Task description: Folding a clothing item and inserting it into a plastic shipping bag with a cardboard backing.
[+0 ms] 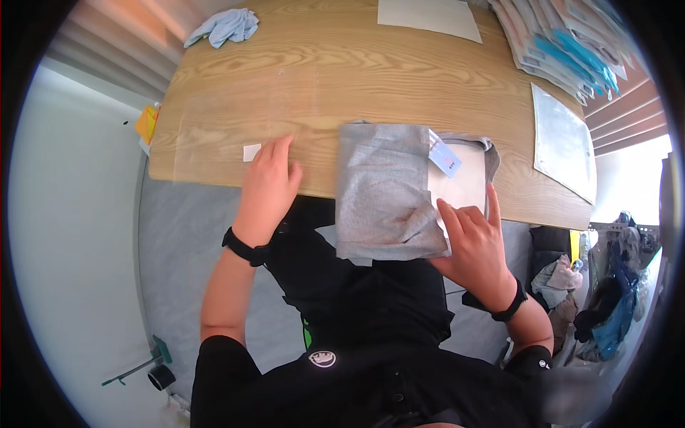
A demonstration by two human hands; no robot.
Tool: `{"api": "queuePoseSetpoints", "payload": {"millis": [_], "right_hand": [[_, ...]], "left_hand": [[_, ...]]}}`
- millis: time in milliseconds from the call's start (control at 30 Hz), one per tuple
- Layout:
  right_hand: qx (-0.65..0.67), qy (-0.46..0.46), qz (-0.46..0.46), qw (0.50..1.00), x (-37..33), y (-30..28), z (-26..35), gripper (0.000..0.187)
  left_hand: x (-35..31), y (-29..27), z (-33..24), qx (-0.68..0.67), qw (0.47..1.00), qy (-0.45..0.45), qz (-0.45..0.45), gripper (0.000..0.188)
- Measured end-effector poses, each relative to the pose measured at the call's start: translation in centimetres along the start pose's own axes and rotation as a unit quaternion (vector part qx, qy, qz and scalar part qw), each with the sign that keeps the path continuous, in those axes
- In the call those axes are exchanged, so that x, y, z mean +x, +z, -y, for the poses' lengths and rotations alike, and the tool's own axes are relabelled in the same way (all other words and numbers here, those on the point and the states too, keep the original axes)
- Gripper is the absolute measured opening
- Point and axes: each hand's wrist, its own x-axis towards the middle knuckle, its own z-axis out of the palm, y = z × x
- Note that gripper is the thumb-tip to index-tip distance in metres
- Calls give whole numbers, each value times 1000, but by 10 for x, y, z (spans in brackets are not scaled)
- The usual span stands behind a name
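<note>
A folded grey garment [382, 189] lies at the table's near edge and hangs slightly over it. A pale card [460, 178] shows at its right side, and a light blue hang tag [445, 157] rests across the fold. My right hand [474, 239] is on the garment's near right corner, fingers spread, some of them bent, with the tips by the card. To the left, my left hand [271, 185] lies with its fingers stretched out over a clear plastic bag [214, 128]. Beside those fingers is a small white label [252, 153] on the bag.
A crumpled light blue cloth [225, 28] sits at the far left of the wooden table [321, 57]. A white sheet [428, 18] lies at the far edge. Stacked bagged garments [556, 43] fill the far right, with a clear-covered white packet [564, 143] nearer me.
</note>
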Motion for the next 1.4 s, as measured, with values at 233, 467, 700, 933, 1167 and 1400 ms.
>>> {"api": "queuePoseSetpoints", "payload": {"millis": [233,467,700,933,1167,1400], "right_hand": [[11,-83,23,996,26,-15,-17,66],[-33,-59,-12,998,27,12,5,79],[-65,-88,-24,994,33,13,17,77],[30,-112,-9,993,49,8,7,54],[114,-87,-14,989,83,0,-18,66],[58,-25,130,989,123,-23,-30,91]], "left_hand": [[1,-7,1,-61,992,-107,11,22],[-4,-4,3,-121,987,-67,-82,14],[-8,-9,-4,-61,992,-62,-89,20],[-10,2,-4,-64,992,-30,-101,10],[-6,6,-7,-73,985,-24,-155,9],[-5,5,-6,-195,952,-71,-225,8]]}}
